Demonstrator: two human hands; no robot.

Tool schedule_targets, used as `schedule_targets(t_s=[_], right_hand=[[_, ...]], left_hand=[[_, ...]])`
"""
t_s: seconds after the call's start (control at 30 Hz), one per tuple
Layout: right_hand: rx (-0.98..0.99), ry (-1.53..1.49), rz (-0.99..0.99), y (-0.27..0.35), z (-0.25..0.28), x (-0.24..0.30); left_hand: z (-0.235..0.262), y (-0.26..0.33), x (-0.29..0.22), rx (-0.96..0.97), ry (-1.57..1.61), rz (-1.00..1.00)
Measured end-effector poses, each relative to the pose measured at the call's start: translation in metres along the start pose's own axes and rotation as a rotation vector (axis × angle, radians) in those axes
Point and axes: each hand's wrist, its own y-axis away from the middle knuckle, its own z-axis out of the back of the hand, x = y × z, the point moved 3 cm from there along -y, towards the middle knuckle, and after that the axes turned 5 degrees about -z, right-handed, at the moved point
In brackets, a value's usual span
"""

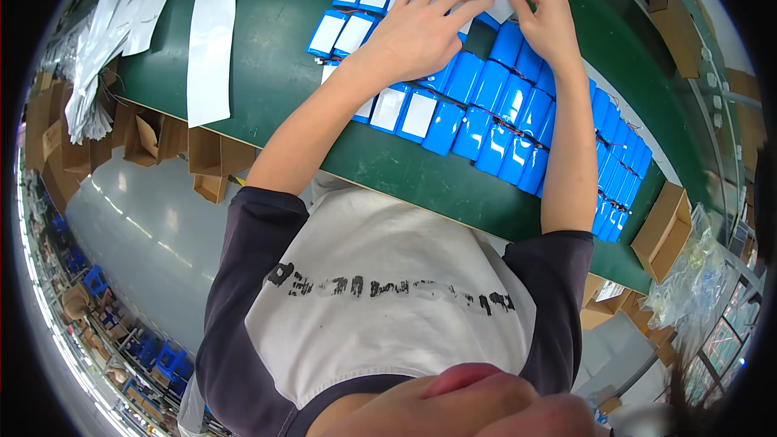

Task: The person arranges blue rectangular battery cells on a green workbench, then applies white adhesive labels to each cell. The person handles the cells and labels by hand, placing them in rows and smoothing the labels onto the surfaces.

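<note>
Rows of blue shrink-wrapped battery packs point(479, 139) with thin wires lie side by side on the green tabletop point(162, 32). White rectangular patches point(418, 116) cover the packs toward the left; those toward the right show bare blue. My left hand point(421, 28) rests over the far rows, fingers spread, its thumb stretched toward my right hand point(544, 16). Between the thumb and fingers of that right hand is a small white sticker point(502, 10), held over a pack in the far row. My left palm and fingers hide some packs beneath them.
A long white sheet point(210, 44) lies on the table to the left, with a stack of white strips point(113, 40) hanging at its end. Cardboard boxes point(218, 154) stand below the left edge. An open carton point(662, 231) and clear plastic bags point(700, 263) are at the right.
</note>
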Motion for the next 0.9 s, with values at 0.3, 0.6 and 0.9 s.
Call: schedule_targets(t_s=[0.3,0.6,0.9], right_hand=[[0.01,0.261,0.077,0.006,-0.016,-0.009],[-0.201,0.396,0.138,-0.008,-0.005,-0.058],[-0.098,0.404,0.102,0.024,0.013,-0.027]], left_hand=[[-0.003,-0.004,-0.006,0.096,-0.059,-0.03],[-0.015,-0.019,0.004,0.068,0.162,-0.152],[0.198,-0.089,0.049,-0.696,-0.01,-0.353]])
